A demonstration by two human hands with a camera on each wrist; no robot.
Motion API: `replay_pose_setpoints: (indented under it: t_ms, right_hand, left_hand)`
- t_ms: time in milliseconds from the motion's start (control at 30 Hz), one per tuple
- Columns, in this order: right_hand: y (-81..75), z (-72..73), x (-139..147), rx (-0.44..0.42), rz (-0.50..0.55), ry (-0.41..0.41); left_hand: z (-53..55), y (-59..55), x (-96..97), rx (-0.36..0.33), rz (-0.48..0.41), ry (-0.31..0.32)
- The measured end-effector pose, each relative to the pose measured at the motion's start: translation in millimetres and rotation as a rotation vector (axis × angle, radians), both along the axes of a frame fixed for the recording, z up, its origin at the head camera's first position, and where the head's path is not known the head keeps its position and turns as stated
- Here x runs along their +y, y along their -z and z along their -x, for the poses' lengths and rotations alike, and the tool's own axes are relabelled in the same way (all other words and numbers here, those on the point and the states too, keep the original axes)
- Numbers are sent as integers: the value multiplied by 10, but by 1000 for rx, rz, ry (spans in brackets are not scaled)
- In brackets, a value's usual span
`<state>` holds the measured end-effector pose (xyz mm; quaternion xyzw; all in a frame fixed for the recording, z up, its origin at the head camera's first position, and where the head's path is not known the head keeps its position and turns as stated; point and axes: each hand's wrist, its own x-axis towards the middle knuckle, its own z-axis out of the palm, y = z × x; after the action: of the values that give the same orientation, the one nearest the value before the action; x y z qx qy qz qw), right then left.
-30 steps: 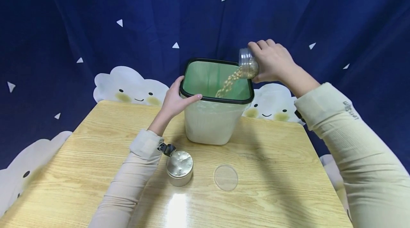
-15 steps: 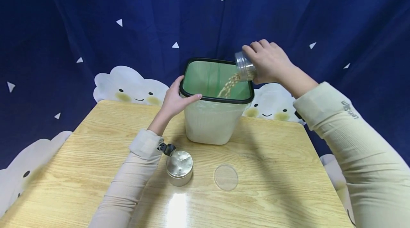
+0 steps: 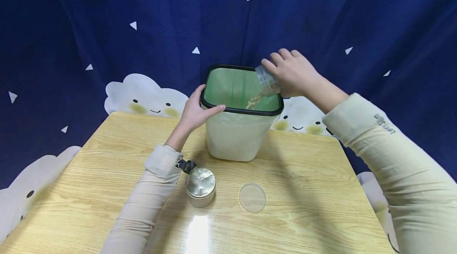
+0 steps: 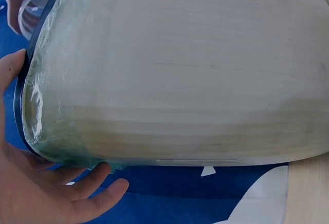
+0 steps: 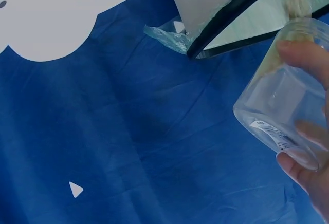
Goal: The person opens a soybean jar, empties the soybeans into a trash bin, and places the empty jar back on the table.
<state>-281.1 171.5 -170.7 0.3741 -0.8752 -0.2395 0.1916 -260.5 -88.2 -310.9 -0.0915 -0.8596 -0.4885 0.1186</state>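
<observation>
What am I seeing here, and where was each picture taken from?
There's no machine, just a person working bare-handed. The wide picture is taken from the head, looking forward and down; the smaller two are from the left and right wrists. The left hand grips a bin at its upper edge. The right hand holds a tilted clear jar, pouring pale, bean-like bits into the bin. The wooden table also bears a silvery-topped pot and a flat clear disc.
</observation>
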Motion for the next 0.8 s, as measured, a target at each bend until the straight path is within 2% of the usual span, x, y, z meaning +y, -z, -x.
replay_pose_setpoints:
  t_ms: [200, 467, 800]
  right_hand:
    - [21, -23, -54, 42, -107, -49]
    - [45, -24, -59, 116, -178, -145]
    - [-2, -52, -24, 126, -57, -107]
  left_hand:
    - [-4, 1, 3, -1, 0, 0]
    - [2, 3, 0, -4, 0, -1]
    - [6, 8, -4, 1, 2, -4]
